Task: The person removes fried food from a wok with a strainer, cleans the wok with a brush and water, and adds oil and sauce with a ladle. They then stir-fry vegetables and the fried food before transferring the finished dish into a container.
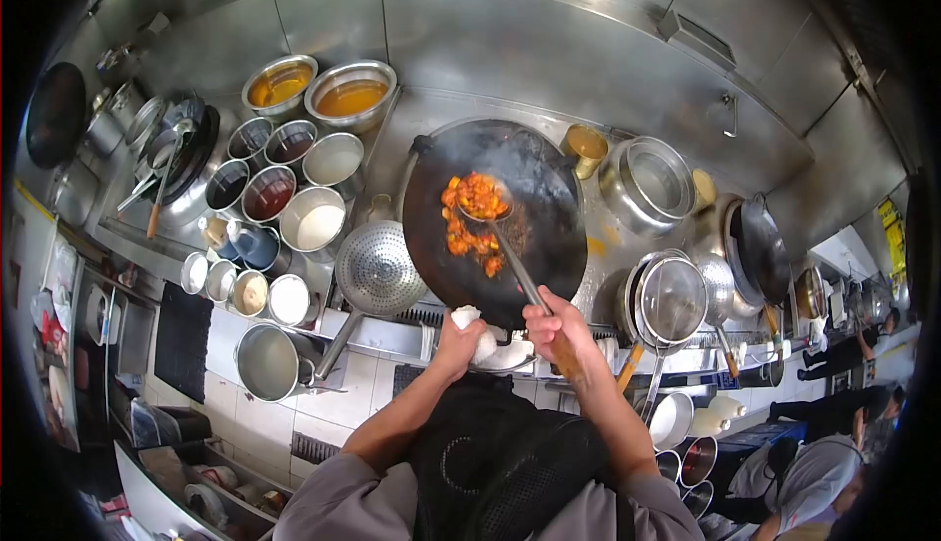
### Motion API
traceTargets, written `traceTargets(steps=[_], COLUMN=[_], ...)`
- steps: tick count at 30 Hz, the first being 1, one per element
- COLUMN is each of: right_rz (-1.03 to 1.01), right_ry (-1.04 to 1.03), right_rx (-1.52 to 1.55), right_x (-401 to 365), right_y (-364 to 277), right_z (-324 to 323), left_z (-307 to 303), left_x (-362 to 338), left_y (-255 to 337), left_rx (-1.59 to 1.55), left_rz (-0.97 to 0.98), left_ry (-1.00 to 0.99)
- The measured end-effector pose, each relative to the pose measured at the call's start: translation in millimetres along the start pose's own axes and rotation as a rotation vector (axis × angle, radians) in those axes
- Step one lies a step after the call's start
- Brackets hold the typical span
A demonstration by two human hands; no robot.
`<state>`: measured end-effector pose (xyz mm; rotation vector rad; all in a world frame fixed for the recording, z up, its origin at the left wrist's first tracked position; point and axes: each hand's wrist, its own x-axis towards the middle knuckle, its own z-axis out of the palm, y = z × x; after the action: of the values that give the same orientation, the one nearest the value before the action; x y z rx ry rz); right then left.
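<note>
A large black wok (446, 271) sits on the range in front of me, steam rising off its far side. Orange-red saucy pieces of food (473, 240) lie in it, some heaped in the bowl of a ladle (517, 265). My right hand (557, 325) is wrapped round the ladle's long handle, whose end is wooden. At the wok's near rim, my left hand (455, 347) grips a bunched white cloth (483, 337). Whether a wok handle lies inside the cloth is hidden. Left of the wok rests a perforated skimmer (380, 265), its handle pointing toward me.
Several metal pots of sauces and powders stand left, with two bowls of orange liquid (351, 98) behind. Strainers (673, 298) and a stacked metal pot (655, 183) are on the right. An empty saucepan (267, 361) sits low left. Other people (814, 477) are at far right.
</note>
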<state>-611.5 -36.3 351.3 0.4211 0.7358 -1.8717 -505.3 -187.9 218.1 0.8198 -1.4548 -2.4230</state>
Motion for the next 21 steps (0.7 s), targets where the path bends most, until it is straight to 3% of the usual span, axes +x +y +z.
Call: traceTargets(steps=[3, 5, 7, 8, 10, 13, 15, 17, 19, 21], right_rz=[0.047, 0.024, -0.065, -0.134, -0.207, -0.248, -0.282, -0.275, -0.214, -0.156], right_ry=[-0.091, -0.055, -0.079, 0.035, 0.026, 0.085, 0.164, 0.262, 0.273, 0.281], right_rx=[0.037, 0.029, 0.029, -0.076, -0.164, -0.263, -0.412, -0.532, -0.541, -0.538], right_x=[18.7, 12.3, 6.7, -6.4, -24.4, -58.3, -65.0, -72.1, -80.9, -81.9], right_y=[14.5, 23.0, 25.0, 28.4, 34.7, 25.0, 22.2, 20.8, 12.0, 3.8], right_z=[-26.8, -18.5, -16.3, 6.0, 8.8, 16.8, 17.0, 31.1, 25.6, 24.4], left_z=[-6.9, -4.8, -3.3, 4.3, 4.7, 2.1, -6.2, -6.4, -17.5, -61.3], left_x=[-15.8, -15.9, 20.0, 38.1, 27.0, 1.4, 31.1, 54.0, 48.4, 70.9], left_y=[14.4, 30.1, 16.0, 29.5, 40.8, 75.3, 55.8, 63.1, 66.5, 0.8], left_rx=[-0.145, -0.29, -0.333, -0.372, -0.419, -0.35, -0.343, -0.297, -0.2, 0.083], left_rz=[-0.12, -0.298, -0.312, -0.342, -0.4, -0.322, -0.459, -0.32, -0.317, -0.053], left_ry=[-0.062, -0.101, -0.161, -0.144, -0.125, -0.193, -0.192, -0.221, -0.137, -0.194])
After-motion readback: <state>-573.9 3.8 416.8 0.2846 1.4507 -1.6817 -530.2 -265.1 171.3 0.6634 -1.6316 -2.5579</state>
